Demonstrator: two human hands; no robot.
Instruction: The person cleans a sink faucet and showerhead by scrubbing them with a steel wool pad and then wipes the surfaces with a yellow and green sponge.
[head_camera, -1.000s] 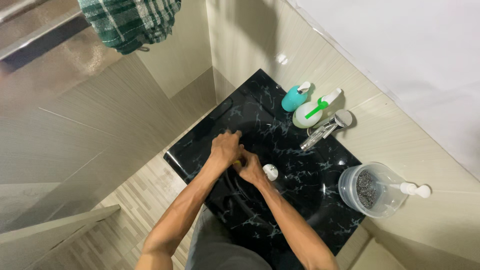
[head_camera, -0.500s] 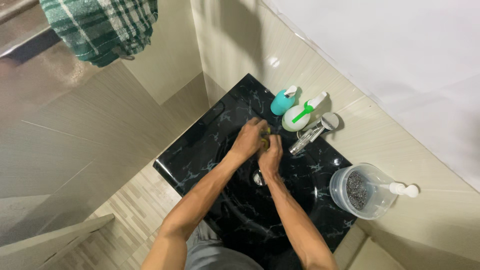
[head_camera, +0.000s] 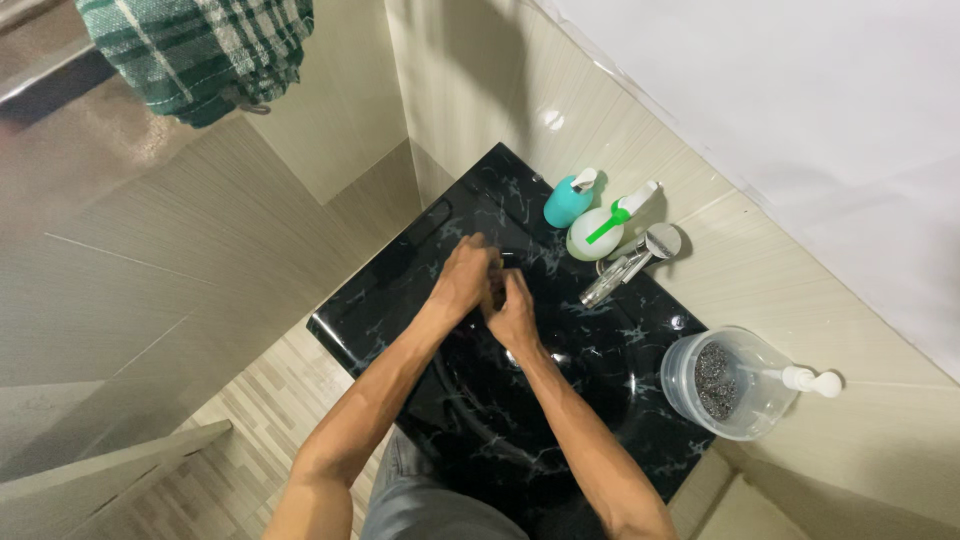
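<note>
Both hands are meeting over the black marbled sink (head_camera: 400, 300), above the back half of the bowl. Left hand (head_camera: 462, 280) is lying palm down with fingers curled toward the right hand (head_camera: 514, 315), which is pressing up against it, fingers bent in; the two are touching. Whatever is sitting between them is hidden, so cannot tell if either hand is gripping anything. Both forearms are running in from the sink's front edge, over grey trousers (head_camera: 420, 505). Tap (head_camera: 622, 264), chrome, is sitting at the sink's back right edge, spout pointing down toward the bowl, just beside the right hand but apart from it. Behind the tap, along the back edge near the wall, two bottles are standing close together: a teal pump bottle (head_camera: 566, 200) with a white head nearer the back corner, and a pale round bottle (head_camera: 594, 232) with a green and white spray top next to it, touching or nearly touching. No labels are readable on either. At the sink's right corner a clear tub (head_camera: 690, 375) is sitting half off the black top, holding a grey steel scourer (head_camera: 714, 380), and a white pump head (head_camera: 815, 381) is lying over its right rim. A green plaid cloth (head_camera: 190, 50) is hanging at top left, well apart from the sink. Beige tile wall (head_camera: 330, 110) is wrapping the corner, and striped floor tile (head_camera: 260, 430) is showing left of the sink.
</note>
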